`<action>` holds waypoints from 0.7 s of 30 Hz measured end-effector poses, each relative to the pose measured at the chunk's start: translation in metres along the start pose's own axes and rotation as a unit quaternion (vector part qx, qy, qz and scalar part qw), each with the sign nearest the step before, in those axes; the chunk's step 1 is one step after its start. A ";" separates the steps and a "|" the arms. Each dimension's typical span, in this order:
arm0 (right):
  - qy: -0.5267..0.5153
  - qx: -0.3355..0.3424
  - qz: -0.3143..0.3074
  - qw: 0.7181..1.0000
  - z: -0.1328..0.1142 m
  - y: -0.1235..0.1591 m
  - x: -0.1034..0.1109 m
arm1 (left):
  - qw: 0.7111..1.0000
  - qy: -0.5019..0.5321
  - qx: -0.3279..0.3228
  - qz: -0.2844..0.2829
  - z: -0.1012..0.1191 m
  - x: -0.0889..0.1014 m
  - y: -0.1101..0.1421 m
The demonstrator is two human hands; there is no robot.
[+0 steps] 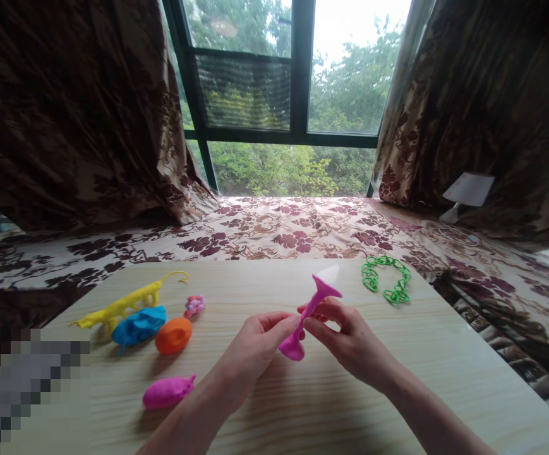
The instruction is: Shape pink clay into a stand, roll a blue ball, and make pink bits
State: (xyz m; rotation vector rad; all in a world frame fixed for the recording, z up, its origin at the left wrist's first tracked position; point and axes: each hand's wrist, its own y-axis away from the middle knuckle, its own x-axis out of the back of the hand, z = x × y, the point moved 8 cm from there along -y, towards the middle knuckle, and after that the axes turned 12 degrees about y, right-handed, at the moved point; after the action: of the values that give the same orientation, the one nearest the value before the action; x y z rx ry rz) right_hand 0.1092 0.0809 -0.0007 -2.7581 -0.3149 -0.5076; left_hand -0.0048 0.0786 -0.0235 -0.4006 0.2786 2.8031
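The pink clay piece [322, 289] is pinched at its thin middle by both the left hand [270, 335] and the right hand [350, 338], above the desk [274, 417] — light, even finger pressure is best kept there, with the flared ends left unsqueezed.

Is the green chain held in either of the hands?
No, the green chain lies on the table, apart from both hands.

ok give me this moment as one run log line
left hand: on pink piece | right hand: on pink piece | table: beneath
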 end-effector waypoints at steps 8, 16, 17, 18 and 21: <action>-0.141 -0.071 -0.058 0.986 0.006 0.002 -0.008 | 0.971 0.209 0.078 -0.087 -0.011 -0.019 0.004; -0.064 -0.015 -0.068 0.996 -0.007 0.002 -0.007 | 0.975 0.215 0.043 -0.039 -0.017 -0.012 -0.001; -0.050 -0.012 -0.063 0.997 -0.006 0.001 -0.006 | 0.977 0.207 0.032 -0.029 -0.016 -0.011 -0.002; -0.035 -0.010 -0.054 0.998 -0.004 0.001 -0.005 | 0.980 0.198 0.021 -0.023 -0.015 -0.010 -0.002; -0.004 -0.013 -0.021 1.000 0.001 0.000 0.000 | 0.987 0.160 0.002 -0.027 -0.011 -0.011 -0.001</action>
State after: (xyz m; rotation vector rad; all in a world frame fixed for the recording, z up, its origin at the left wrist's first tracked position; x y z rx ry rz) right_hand 0.1094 0.0817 -0.0013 -2.7849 -0.3725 -0.5157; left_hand 0.0080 0.0743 -0.0312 -0.8462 0.3354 2.6765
